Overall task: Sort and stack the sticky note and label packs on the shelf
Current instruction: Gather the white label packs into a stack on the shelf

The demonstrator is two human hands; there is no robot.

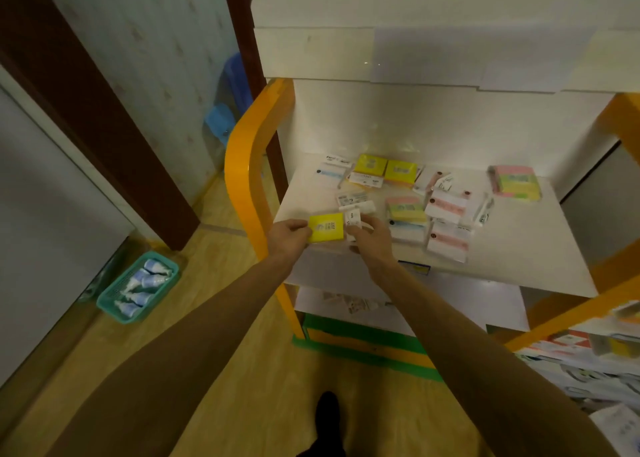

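A yellow sticky note pack (326, 227) is held over the front left of the white shelf (519, 249). My left hand (289, 235) pinches its left edge, and my right hand (370, 238) grips its right side together with a white label pack (354, 218). Two more yellow packs (370, 166) (401, 172) lie at the back. A pink-and-green pack (406, 209) sits mid-shelf, and another (516, 182) at the back right. White label packs with pink stripes (446, 207) (448, 242) and with blue stripes (329, 174) lie scattered.
The shelf unit has orange side frames (247, 179) and a lower shelf (415, 304) with papers. A teal basket (138, 290) of small bottles stands on the wooden floor at the left. More stock sits at the lower right (588, 359).
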